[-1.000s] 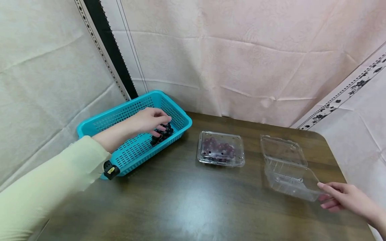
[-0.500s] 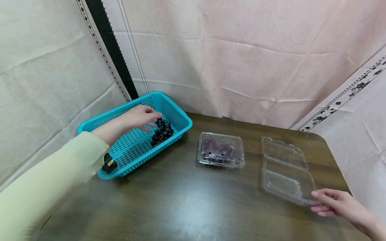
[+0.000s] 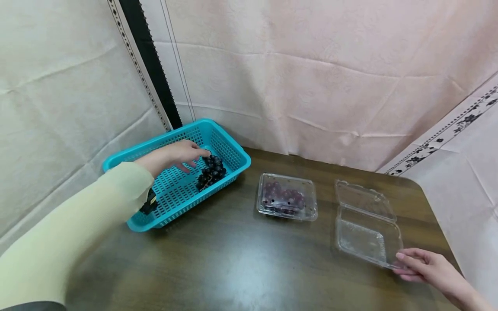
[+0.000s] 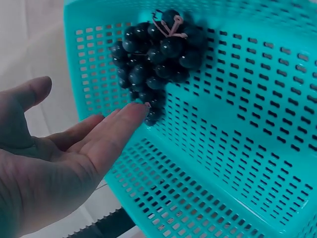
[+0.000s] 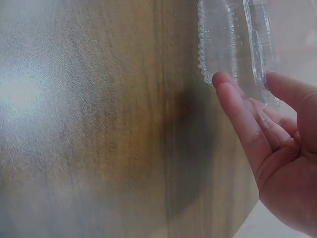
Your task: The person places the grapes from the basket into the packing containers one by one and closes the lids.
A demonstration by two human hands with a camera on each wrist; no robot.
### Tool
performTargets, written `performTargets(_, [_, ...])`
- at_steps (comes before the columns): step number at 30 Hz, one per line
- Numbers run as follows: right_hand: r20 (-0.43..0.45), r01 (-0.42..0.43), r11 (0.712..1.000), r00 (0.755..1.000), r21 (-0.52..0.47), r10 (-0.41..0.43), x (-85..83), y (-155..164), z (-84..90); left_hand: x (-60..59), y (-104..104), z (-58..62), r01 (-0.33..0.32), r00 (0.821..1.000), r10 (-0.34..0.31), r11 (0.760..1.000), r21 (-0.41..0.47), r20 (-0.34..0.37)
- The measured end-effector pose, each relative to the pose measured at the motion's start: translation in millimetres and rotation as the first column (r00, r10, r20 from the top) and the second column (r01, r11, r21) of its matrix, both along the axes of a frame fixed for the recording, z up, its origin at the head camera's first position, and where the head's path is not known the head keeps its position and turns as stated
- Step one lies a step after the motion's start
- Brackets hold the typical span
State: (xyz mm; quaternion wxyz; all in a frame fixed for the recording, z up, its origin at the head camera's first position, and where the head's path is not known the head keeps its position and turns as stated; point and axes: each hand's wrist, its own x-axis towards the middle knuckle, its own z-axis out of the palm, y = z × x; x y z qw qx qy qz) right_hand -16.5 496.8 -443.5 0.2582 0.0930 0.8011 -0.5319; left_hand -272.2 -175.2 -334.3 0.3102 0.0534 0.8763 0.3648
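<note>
A bunch of black grapes (image 3: 212,172) lies in the right part of a turquoise perforated plastic basket (image 3: 171,194). My left hand (image 3: 175,156) reaches over the basket rim with extended fingers. In the left wrist view the fingertips overlap the lower end of the grapes (image 4: 148,64), and the thumb stands apart. On the right, a clear plastic clamshell box (image 3: 362,239) has its lid folded back and no fruit inside. My right hand (image 3: 424,268) pinches its near right corner between thumb and fingers, as the right wrist view also shows.
Between basket and clamshell stands a lidded clear box (image 3: 288,198) with red grapes inside. Pale cloth (image 3: 311,86) hangs behind the brown table (image 3: 233,259) and on both sides. A small black device (image 3: 149,203) sits at my left wrist.
The left hand first draws back left from the grapes, uncovering them, then comes a little nearer again. The right hand has moved left and down, and the clamshell now sits flatter on the table.
</note>
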Motion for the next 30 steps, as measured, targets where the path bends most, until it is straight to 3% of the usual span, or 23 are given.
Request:
performTargets(12, [-0.064,0.159,0.987,0.985,-0.01,-0.159,-4.5,-7.2,-6.3,-6.2,5.1,-14.1,0.023,0.998,-0.022,0.999,-0.032,0.057])
performTargets(23, [-0.074,0.189,0.981,0.98,0.044,-0.186,-7.3,-12.2,-7.0,-18.1,5.5,-21.4,-0.011,0.988,0.005,0.999,0.038,0.157])
performTargets(30, [-0.074,0.187,0.982,0.98,0.025,-0.185,-6.5,-14.0,-10.1,-23.8,5.1,-33.8,-0.026,0.98,0.012,0.997,0.068,0.2])
